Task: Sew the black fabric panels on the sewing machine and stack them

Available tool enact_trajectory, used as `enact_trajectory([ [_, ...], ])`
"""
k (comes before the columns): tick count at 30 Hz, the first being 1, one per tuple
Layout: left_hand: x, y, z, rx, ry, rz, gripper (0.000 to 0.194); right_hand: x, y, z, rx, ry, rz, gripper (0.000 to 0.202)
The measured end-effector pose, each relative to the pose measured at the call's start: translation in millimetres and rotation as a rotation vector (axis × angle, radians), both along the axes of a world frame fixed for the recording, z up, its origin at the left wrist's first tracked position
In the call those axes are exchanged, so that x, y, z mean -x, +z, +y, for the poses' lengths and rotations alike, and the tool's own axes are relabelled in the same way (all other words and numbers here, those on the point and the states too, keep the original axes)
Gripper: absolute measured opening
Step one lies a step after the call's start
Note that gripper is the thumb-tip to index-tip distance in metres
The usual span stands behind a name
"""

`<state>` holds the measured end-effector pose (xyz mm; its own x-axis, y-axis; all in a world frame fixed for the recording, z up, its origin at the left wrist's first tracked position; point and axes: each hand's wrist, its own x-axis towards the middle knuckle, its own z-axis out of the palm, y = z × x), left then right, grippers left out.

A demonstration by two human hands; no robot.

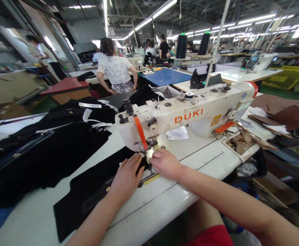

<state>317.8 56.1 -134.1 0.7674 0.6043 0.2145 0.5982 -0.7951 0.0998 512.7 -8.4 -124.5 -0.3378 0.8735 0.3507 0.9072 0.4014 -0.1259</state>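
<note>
One black fabric panel [90, 181], gold-toned fitting [108, 189]; left grip [127, 176] flat atop, right grip [166, 164] curled, contents unclear.

A long black fabric panel [95, 171] lies flat, running from the near left to the needle end of a white sewing machine [165, 118]. Its left outline is stepped, and a small gold-coloured metal fitting [108, 189] shows toward its near edge. The machine, lettered DUKI in orange, stands upright, reaching away to the right.
</note>
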Motion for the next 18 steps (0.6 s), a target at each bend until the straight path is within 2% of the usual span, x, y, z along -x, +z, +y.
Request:
enact_trajectory([
  [4,31,9.2,-27,-0.033,0.012,0.026,0.050,-1,-5.1,-5,-0.079,0.033,0.052,0.020],
  [7,60,22.3,-50,-0.176,0.100,-0.013,0.075,-2,-9.1,-5,-0.098,0.055,0.086,0.019],
  [9,84,24.8,-63,-0.232,0.130,0.000,0.087,-2,-9.7,-6,-0.099,0.064,0.101,0.019],
  [10,98,22.6,-68,-0.233,0.126,0.030,0.086,-2,-9.4,-6,-0.098,0.067,0.105,0.019],
  [13,141,6.6,-76,-0.169,0.105,0.153,0.063,-1,-8.1,-8,-0.107,0.072,0.119,0.019],
  [15,164,2.5,-72,-0.113,0.164,0.180,0.057,0,-8.7,-8,-0.120,0.077,0.134,0.020],
  [16,174,7.4,-66,-0.093,0.220,0.167,0.056,0,-9.7,-9,-0.124,0.079,0.145,0.020],
  [17,182,18.5,-57,-0.087,0.293,0.135,0.054,0,-11.2,-9,-0.125,0.083,0.157,0.020],
  [18,188,36.1,-45,-0.100,0.383,0.091,0.052,0,-12.9,-9,-0.124,0.087,0.169,0.021],
])
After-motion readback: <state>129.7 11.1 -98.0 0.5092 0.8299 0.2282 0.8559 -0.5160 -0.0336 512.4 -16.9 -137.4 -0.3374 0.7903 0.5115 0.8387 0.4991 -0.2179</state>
